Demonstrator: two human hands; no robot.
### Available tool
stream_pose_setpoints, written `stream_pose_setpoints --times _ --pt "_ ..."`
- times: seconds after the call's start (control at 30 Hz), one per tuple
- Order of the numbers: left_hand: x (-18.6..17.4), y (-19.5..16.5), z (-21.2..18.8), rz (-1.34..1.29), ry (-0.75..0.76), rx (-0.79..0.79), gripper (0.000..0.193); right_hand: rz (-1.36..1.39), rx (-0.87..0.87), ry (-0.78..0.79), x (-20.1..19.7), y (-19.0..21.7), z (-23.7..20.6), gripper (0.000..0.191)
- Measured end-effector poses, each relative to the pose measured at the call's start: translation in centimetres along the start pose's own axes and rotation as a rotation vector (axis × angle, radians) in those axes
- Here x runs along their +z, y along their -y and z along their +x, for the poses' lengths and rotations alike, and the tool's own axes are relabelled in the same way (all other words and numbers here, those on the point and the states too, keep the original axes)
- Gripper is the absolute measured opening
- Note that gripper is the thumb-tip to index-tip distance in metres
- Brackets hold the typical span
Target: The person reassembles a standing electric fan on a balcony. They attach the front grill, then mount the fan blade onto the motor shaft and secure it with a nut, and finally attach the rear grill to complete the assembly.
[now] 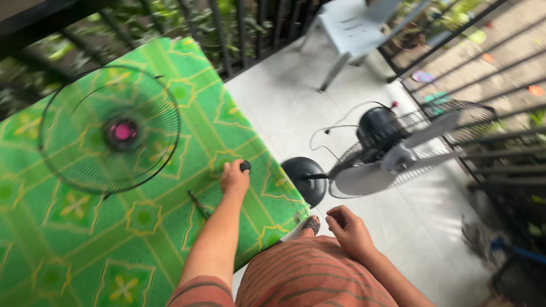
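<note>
My left hand [234,177] rests on the green patterned tablecloth [68,227] near the table's right edge, its fingers closed around a small black knob [245,166]. My right hand [348,228] hovers above my lap with the fingers loosely curled and nothing in it. A black wire fan guard [111,129] with a pink centre cap lies flat on the cloth, to the left of my left hand. A standing fan [392,149] with grey blades, its front guard off, stands on the tiled floor to the right of the table.
A thin dark tool [199,206] lies on the cloth beside my left forearm. The fan's round black base [304,179] sits close to the table corner. A grey plastic chair [350,28] stands at the back. Black metal railings [489,148] close off the balcony.
</note>
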State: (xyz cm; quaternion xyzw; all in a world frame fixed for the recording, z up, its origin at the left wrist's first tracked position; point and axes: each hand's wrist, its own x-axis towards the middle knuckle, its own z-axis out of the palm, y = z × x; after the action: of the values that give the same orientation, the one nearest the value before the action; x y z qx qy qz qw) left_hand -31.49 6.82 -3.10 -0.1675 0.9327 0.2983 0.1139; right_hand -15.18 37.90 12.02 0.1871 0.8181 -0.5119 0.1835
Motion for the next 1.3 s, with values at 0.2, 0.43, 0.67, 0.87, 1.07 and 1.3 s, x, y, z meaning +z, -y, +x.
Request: stream_pose_setpoints --times 0.2,0.43,0.67,0.87,1.07,1.3 --pt "1.7 -0.8 -2.8 -0.181 -0.023 0.499 0.039 0.048 -0.117 -0.115 0.0 0.3 -1.8 0.021" --pt "1.6 -10.6 -15.2 -0.649 0.646 0.426 0.04 -0.128 -0.418 -0.098 -2.8 3.4 -3.3 0.042" --pt "1.0 -18.6 -18.7 -0.824 0.851 0.38 0.039 -0.083 -0.571 -0.151 -7.9 2.6 -3.9 0.042" --pt "3.2 -25.3 -21.3 -0.821 0.789 0.425 0.054 0.016 -0.528 -0.292 -13.5 -1.1 -2.6 0.042" --pt "6.5 -30.0 -21.4 -0.72 0.477 0.414 0.054 0.134 -0.5 -0.497 -18.0 -4.3 0.3 0.037" --pt "8.1 -32.2 -19.4 -0.958 0.448 0.38 0.038 0.052 -0.573 -0.545 -20.9 -6.3 4.4 0.038"
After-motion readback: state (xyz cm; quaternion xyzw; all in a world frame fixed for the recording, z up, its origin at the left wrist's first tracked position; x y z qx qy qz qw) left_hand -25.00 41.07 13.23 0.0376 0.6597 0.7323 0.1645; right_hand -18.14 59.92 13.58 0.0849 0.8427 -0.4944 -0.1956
